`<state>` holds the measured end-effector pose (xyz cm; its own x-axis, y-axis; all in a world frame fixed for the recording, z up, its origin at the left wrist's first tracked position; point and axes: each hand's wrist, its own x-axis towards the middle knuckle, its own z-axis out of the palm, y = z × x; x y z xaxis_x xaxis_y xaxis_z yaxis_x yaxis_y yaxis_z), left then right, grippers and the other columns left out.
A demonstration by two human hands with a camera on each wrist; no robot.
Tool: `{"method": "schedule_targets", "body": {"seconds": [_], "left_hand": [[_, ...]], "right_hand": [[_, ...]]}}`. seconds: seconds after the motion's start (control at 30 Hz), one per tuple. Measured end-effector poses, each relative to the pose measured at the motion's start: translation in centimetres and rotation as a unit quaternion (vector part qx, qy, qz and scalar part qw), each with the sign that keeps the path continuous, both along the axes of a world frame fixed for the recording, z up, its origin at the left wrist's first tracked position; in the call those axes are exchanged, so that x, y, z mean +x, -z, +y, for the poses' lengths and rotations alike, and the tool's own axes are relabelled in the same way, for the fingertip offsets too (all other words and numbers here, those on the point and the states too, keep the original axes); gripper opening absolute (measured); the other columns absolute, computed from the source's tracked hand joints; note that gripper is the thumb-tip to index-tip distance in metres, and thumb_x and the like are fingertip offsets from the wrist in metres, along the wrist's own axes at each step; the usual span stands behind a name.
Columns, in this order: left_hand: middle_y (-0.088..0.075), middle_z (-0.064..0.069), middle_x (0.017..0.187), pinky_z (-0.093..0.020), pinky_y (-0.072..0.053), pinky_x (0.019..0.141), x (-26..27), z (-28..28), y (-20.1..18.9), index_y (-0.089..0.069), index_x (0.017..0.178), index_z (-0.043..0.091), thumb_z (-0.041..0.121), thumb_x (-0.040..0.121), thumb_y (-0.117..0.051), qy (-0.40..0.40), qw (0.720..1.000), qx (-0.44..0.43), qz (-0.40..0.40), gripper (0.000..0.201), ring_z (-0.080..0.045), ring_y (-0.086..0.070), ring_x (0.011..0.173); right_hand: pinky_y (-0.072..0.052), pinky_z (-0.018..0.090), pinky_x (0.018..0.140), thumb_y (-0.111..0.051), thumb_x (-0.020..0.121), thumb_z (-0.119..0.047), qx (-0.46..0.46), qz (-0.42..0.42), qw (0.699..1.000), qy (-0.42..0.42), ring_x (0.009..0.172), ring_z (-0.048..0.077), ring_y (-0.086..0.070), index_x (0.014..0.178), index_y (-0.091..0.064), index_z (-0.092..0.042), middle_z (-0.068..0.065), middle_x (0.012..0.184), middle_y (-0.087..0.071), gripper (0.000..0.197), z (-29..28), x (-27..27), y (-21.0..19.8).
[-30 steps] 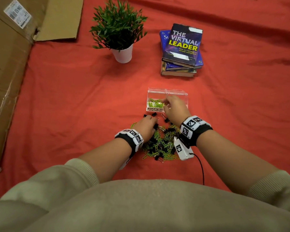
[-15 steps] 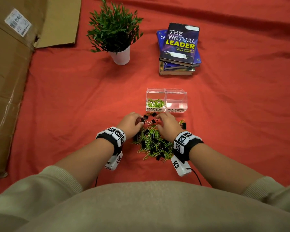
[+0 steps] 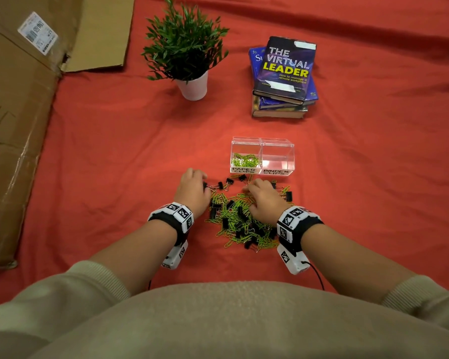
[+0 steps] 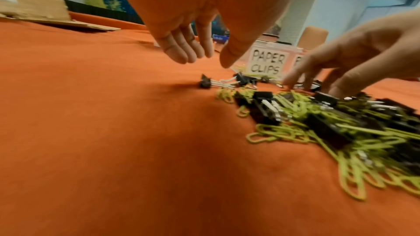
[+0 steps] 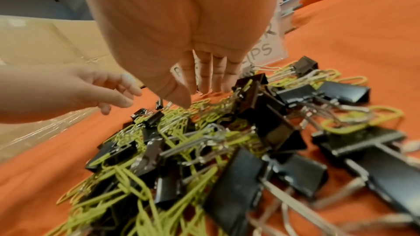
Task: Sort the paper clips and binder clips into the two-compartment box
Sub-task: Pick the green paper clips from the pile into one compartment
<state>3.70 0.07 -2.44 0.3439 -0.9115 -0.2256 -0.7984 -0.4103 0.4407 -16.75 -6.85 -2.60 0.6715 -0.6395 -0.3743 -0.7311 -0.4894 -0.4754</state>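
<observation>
A clear two-compartment box (image 3: 262, 168) stands on the red cloth. Its left half, labelled PAPER CLIPS (image 4: 268, 62), holds green paper clips (image 3: 245, 159). The right half, labelled BINDER CLIPS (image 3: 275, 172), looks empty. Just in front lies a mixed pile (image 3: 244, 218) of green paper clips and black binder clips (image 5: 250, 177). My left hand (image 4: 204, 60) hovers with relaxed fingers and holds nothing, above a stray binder clip (image 4: 205, 82) at the pile's far left edge. My right hand (image 5: 200, 96) reaches down with straight fingers touching the pile's far side, and I see nothing in it.
A potted plant (image 3: 189, 60) and a stack of books (image 3: 283, 81) stand behind the box. Flattened cardboard (image 3: 16, 125) covers the left side. Bare red cloth (image 3: 373, 177) stretches to the right of the box and pile.
My right hand has drawn back from the box to the pile's far side. My left hand has shifted left, off the pile to its far left edge.
</observation>
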Motion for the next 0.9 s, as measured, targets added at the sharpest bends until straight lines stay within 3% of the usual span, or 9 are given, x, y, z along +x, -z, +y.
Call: {"method": "schedule_targets", "body": {"seconds": [0.1,0.23,0.37,0.47,0.57,0.73,0.83,0.9], "left_hand": [[-0.053,-0.005,0.105,-0.035,-0.044,0.090,-1.4,0.1,-0.2,-0.058,0.100,0.013,0.023,0.088,-0.055,0.033,0.998,0.046,-0.011,0.016,-0.024,-0.050,0.106],[-0.052,-0.007,0.113,-0.037,-0.045,0.093,-2.5,0.3,0.1,-0.053,0.110,0.011,0.032,0.088,-0.059,0.030,0.996,0.084,-0.014,0.031,-0.025,-0.051,0.108],[-0.052,-0.007,0.119,-0.035,-0.042,0.099,-3.0,0.0,0.4,-0.052,0.117,0.012,0.022,0.086,-0.064,0.043,0.996,0.081,0.008,0.035,-0.024,-0.051,0.113],[-0.054,-0.008,0.120,-0.034,-0.042,0.100,-3.2,-0.4,0.4,-0.053,0.120,0.012,0.018,0.087,-0.063,0.056,0.994,0.091,0.022,0.035,-0.025,-0.052,0.114],[-0.057,-0.009,0.118,-0.035,-0.044,0.096,-3.3,-0.7,0.3,-0.058,0.113,0.011,0.014,0.088,-0.061,0.053,0.993,0.097,0.038,0.025,-0.026,-0.055,0.109],[-0.061,-0.008,0.108,-0.032,-0.047,0.084,-3.5,-0.8,0.0,-0.064,0.103,0.011,0.009,0.089,-0.057,0.036,0.991,0.096,0.084,0.016,-0.024,-0.060,0.096],[-0.061,-0.003,0.086,-0.025,-0.045,0.063,-3.6,-0.9,0.3,-0.064,0.097,0.012,0.007,0.089,-0.056,0.008,0.985,0.092,0.147,0.013,-0.018,-0.057,0.072],[-0.059,-0.001,0.079,-0.022,-0.040,0.052,-3.6,-1.1,0.3,-0.063,0.095,0.013,0.005,0.090,-0.053,-0.032,0.977,0.082,0.194,0.014,-0.012,-0.050,0.059]], "right_hand": [[-0.036,0.035,0.109,-0.060,0.082,-0.015,-0.005,0.021,0.999,-0.050,0.122,0.021,-0.036,0.143,-0.035,-0.013,0.004,0.132,-0.039,0.065,0.4,0.5,-0.1],[-0.033,0.033,0.109,-0.061,0.087,-0.019,0.004,0.017,0.999,-0.046,0.122,0.021,-0.037,0.139,-0.043,-0.012,0.004,0.128,-0.043,0.055,0.6,0.6,-0.2],[-0.037,0.031,0.106,-0.061,0.089,-0.016,0.043,0.015,0.999,-0.015,0.121,0.023,-0.043,0.122,-0.056,-0.007,0.007,0.121,-0.050,0.034,0.5,0.4,-0.2],[-0.045,0.030,0.094,-0.061,0.089,-0.014,0.080,0.018,0.996,0.046,0.107,0.022,-0.052,0.107,-0.061,-0.008,0.012,0.121,-0.053,0.019,0.5,0.2,-0.2],[-0.040,0.024,0.077,-0.060,0.089,-0.013,0.096,0.025,0.992,0.074,0.089,0.015,-0.051,0.097,-0.061,-0.009,0.006,0.111,-0.055,0.009,0.5,0.1,-0.4],[-0.043,0.023,0.064,-0.059,0.090,-0.016,0.133,0.043,0.986,0.090,0.076,0.014,-0.056,0.099,-0.059,-0.012,0.000,0.089,-0.058,0.009,-0.5,-0.1,-1.5],[-0.053,0.025,0.070,-0.062,0.088,-0.016,0.161,0.016,0.982,0.103,0.081,0.015,-0.062,0.092,-0.061,-0.012,0.001,0.090,-0.065,0.005,-1.9,-0.3,-2.9],[-0.055,0.025,0.068,-0.063,0.087,-0.014,0.183,-0.001,0.977,0.107,0.074,0.012,-0.063,0.090,-0.063,-0.010,0.002,0.085,-0.066,0.005,-3.0,-0.2,-4.1]]}}
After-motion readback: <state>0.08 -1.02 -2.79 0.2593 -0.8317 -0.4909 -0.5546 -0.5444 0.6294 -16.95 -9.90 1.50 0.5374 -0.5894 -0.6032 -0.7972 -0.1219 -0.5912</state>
